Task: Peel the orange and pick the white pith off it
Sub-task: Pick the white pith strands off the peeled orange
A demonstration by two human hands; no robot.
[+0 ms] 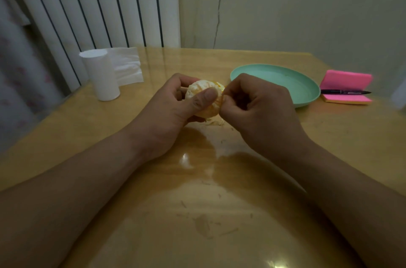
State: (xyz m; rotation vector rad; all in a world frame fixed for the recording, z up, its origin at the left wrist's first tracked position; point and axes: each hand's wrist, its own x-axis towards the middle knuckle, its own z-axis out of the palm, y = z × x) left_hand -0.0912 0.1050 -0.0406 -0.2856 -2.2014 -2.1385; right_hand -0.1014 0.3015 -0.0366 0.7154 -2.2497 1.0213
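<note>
Tabletop [241,201] view: peel off, pith-picking under way.
My left hand [173,107] grips the orange [212,106]; my right hand [259,109], just beside it, pinches pith [197,87]; white patches remain.

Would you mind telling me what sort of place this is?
Likely a home room: a wooden table pushed against a wall, a white radiator-like panel behind it, and a tissue roll and plate on it.
</note>
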